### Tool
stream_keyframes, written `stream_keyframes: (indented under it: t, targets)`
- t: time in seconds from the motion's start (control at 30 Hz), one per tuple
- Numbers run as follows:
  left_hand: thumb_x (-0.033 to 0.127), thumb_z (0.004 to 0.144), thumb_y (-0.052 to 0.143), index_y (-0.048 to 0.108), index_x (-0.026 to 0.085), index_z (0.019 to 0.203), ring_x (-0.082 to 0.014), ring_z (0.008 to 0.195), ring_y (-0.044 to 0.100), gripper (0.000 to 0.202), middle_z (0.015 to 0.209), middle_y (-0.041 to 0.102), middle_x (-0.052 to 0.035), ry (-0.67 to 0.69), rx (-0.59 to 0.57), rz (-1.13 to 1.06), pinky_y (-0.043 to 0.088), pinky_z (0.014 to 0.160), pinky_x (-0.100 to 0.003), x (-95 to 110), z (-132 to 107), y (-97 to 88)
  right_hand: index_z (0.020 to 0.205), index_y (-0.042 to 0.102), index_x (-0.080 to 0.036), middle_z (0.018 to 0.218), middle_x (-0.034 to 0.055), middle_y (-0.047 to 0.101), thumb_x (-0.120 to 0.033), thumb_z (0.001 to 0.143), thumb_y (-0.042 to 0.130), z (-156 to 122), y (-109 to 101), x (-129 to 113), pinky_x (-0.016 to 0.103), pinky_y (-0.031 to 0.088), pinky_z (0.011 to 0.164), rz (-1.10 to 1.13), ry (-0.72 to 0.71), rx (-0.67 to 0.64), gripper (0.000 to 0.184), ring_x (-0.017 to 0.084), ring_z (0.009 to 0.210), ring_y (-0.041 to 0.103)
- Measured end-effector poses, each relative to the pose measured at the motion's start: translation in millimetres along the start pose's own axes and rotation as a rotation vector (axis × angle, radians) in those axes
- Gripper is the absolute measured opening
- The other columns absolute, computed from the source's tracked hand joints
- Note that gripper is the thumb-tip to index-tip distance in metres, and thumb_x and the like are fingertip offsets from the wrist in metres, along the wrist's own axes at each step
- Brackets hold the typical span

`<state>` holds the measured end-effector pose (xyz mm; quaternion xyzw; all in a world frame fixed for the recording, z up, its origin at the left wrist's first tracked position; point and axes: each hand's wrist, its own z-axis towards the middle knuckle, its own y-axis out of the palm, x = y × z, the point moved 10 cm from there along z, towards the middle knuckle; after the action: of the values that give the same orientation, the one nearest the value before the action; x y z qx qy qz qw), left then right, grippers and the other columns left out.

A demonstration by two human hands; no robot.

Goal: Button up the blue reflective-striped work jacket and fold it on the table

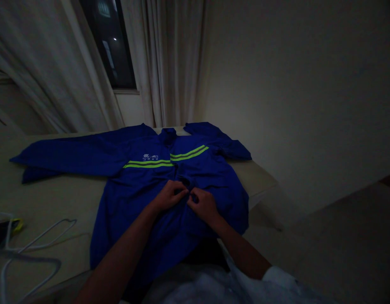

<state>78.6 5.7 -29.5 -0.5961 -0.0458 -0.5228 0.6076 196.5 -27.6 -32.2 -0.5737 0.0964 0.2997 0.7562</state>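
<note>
A pale table (55, 202) carries a royal-blue work jacket (141, 198) with lime reflective stripes, spread flat, collar toward the far edge, one sleeve nearing the right edge. Thin white wire hangers (46, 236) lie by the near left corner. A hard tug could drag the cloth over that close right edge; the table extends farther left. The left hand (171, 196) and right hand (204, 207) pinch the jacket's centre front, their fingers clamped on the cloth.

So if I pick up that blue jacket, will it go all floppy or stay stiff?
The blue work jacket will probably flop, because its sleeve lies flat and the front shows soft wrinkles. It likely feels light for its size, as the cloth looks thin. The green stripe might be slightly stiffer, but that's hard to tell.
</note>
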Motion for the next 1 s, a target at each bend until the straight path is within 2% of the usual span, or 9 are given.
stream_keyframes:
  t: [0.1,0.2,0.37,0.47,0.53,0.73,0.87,1.0]
  targets:
    - [0.035,0.101,0.052,0.074,0.022,0.086,-0.0205,0.087,0.062,0.03,0.084,0.071,-0.0048,0.06,0.032,0.238,0.037,0.089,-0.039,12.9,-0.8,-1.2,0.084,0.066,-0.023,0.078,0.0001,0.07,-0.022,0.088,0.063,-4.1,2.1,1.6,0.025,0.035,0.064,-0.082,0.017,0.004,0.005,0.016,0.07,0.063]
    - [0.032,0.102,0.05,0.073,0.023,0.086,-0.0215,0.09,0.061,0.029,0.086,0.07,-0.0056,0.083,0.023,0.353,0.035,0.09,-0.042,17.9,-1.7,1.5,0.085,0.066,-0.023,0.082,0.0011,0.07,-0.023,0.09,0.063,-6.7,2.9,1.3,0.025,0.035,0.063,-0.15,0.016,0.012,0.006,0.016,0.072,0.064]
    - [0.036,0.099,0.054,0.07,0.02,0.084,-0.0197,0.082,0.063,0.027,0.082,0.072,-0.0043,0.015,0.008,0.224,0.038,0.083,-0.038,9.0,0.9,-0.2,0.089,0.069,-0.024,0.089,0.0016,0.069,-0.024,0.094,0.062,-10.0,-1.0,0.0,0.025,0.04,0.065,-0.156,0.014,0.073,0.009,0.015,0.074,0.065]
    - [0.038,0.098,0.051,0.064,0.02,0.068,-0.0158,0.064,0.058,0.038,0.065,0.065,-0.0012,-0.079,-0.092,0.141,0.034,0.068,-0.033,-3.5,3.6,6.7,0.093,0.069,-0.024,0.097,0.0031,0.068,-0.022,0.093,0.062,-10.2,-4.7,-1.0,0.026,0.045,0.071,-0.105,0.006,0.105,0.007,0.017,0.082,0.066]
    - [0.039,0.098,0.049,0.058,0.019,0.059,-0.0139,0.056,0.053,0.045,0.057,0.059,-0.0001,-0.112,-0.146,0.137,0.03,0.062,-0.032,-8.2,3.8,10.9,0.095,0.068,-0.024,0.102,0.0045,0.067,-0.02,0.092,0.063,-9.4,-6.2,-2.1,0.026,0.049,0.076,-0.06,-0.011,0.108,0.008,0.018,0.088,0.067]
    - [0.037,0.091,0.058,0.067,0.019,0.069,-0.0159,0.07,0.062,0.03,0.071,0.07,-0.0007,-0.083,-0.116,0.064,0.037,0.072,-0.03,-9.6,1.3,8.9,0.098,0.067,-0.022,0.104,0.0052,0.066,-0.019,0.092,0.063,-7.0,-5.6,1.3,0.029,0.052,0.081,0.07,-0.032,0.082,0.008,0.018,0.09,0.067]
    - [0.034,0.094,0.054,0.064,0.02,0.066,-0.0162,0.067,0.061,0.033,0.068,0.069,-0.0011,-0.057,-0.118,0.106,0.035,0.071,-0.031,-12.6,0.6,11.8,0.097,0.067,-0.022,0.102,0.0042,0.066,-0.022,0.092,0.066,-5.2,-4.7,2.6,0.028,0.052,0.082,0.1,-0.03,0.063,0.005,0.018,0.091,0.067]
    - [0.031,0.094,0.055,0.061,0.019,0.064,-0.0161,0.067,0.06,0.033,0.067,0.067,-0.002,0.005,-0.061,0.168,0.034,0.073,-0.033,-7.1,1.3,11.5,0.097,0.067,-0.021,0.103,0.0035,0.066,-0.022,0.093,0.066,-3.7,0.9,1.7,0.028,0.05,0.079,0.028,-0.011,0.012,0.004,0.018,0.089,0.068]
